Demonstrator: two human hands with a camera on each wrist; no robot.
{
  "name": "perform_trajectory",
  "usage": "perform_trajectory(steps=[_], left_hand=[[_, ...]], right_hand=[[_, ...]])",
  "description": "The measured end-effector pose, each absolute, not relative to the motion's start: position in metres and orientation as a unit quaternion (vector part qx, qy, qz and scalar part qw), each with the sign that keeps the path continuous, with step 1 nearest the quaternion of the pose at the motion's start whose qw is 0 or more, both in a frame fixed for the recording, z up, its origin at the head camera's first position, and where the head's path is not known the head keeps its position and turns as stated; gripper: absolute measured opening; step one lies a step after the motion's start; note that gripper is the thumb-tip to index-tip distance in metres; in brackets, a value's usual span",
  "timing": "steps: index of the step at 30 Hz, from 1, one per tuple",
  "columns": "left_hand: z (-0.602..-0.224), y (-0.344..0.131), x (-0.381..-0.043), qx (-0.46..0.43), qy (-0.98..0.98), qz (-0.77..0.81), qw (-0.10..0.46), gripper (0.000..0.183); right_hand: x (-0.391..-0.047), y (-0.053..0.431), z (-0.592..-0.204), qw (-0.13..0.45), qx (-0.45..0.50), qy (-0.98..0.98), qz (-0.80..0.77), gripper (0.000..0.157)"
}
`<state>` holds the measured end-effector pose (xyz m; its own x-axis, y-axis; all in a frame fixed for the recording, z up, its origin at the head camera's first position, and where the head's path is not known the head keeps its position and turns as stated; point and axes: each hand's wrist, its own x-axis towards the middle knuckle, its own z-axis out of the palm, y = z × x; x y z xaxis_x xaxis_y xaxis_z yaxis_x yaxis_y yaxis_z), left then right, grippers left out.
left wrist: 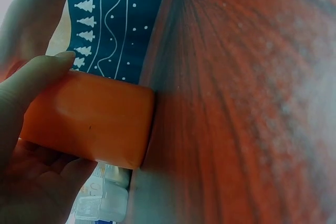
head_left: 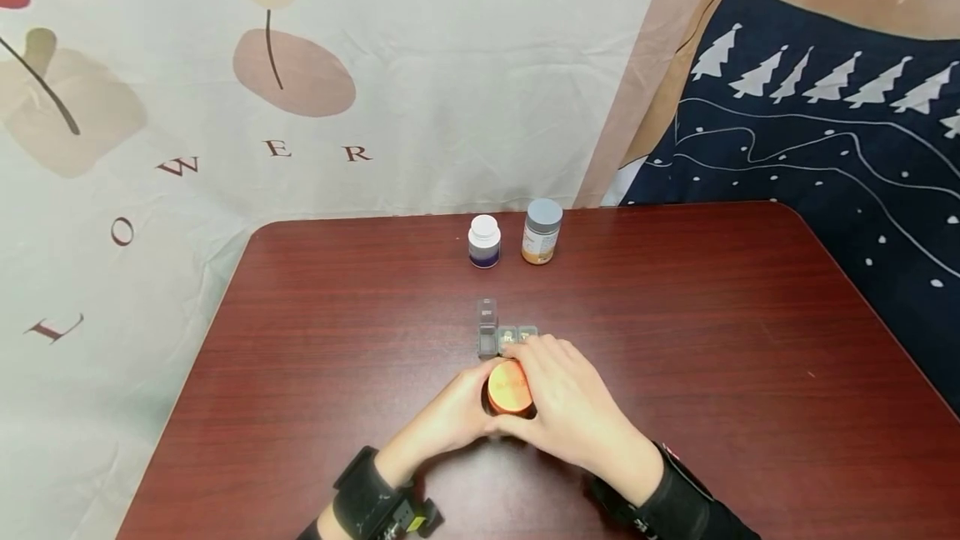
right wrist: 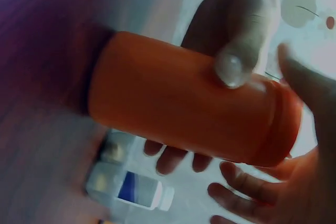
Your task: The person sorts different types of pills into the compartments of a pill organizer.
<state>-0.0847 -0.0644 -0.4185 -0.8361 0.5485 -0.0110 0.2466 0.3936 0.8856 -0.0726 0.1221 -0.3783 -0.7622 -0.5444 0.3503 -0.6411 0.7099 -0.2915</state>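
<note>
An orange bottle (right wrist: 163, 95) is standing on the table (head_left: 337, 332), just on the near side of a grey pill box (head_left: 487, 343). The left hand (head_left: 456, 408) is gripping the bottle's body, thumb and fingers wrapping it; the right hand (head_left: 573, 400) is arching wide round the lid (head_left: 509, 387), though whether its fingers are gripping cannot be told. Farther back, a white bottle (head_left: 484, 241) is standing left of a grey-capped jar (head_left: 542, 232).

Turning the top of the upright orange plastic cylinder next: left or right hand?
Right, likely. The right hand has thumb and fingers either side of the top of the orange plastic cylinder; the left hand grips it lower down, well placed to steady it.
</note>
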Motion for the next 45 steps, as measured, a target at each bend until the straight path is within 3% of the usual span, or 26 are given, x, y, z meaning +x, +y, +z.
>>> perform_trajectory(steps=[6,15,21,25,30,35,45], left_hand=[[-0.419,-0.064,-0.085,0.247,0.814,0.503,0.154,0.064],[-0.419,-0.066,-0.085,0.235,0.801,0.522,0.174,0.069],[-0.418,-0.066,-0.085,0.226,0.785,0.545,0.189,0.070],[-0.419,-0.065,-0.084,0.222,0.780,0.552,0.194,0.069],[-0.420,-0.066,-0.084,0.231,0.802,0.522,0.175,0.067],[-0.420,-0.066,-0.084,0.239,0.812,0.509,0.155,0.069],[-0.420,-0.064,-0.084,0.236,0.812,0.506,0.171,0.062]], right_hand=[[-0.071,0.127,-0.371,0.096,0.314,-0.922,0.205,0.066],[-0.072,0.135,-0.362,0.048,0.375,-0.900,0.217,0.064],[-0.075,0.139,-0.362,0.063,0.426,-0.871,0.238,0.056],[-0.075,0.141,-0.362,0.059,0.443,-0.858,0.254,0.060],[-0.069,0.139,-0.362,0.031,0.402,-0.878,0.258,0.076],[-0.064,0.125,-0.370,0.070,0.333,-0.913,0.225,0.090],[-0.066,0.118,-0.379,0.103,0.292,-0.929,0.202,0.070]])
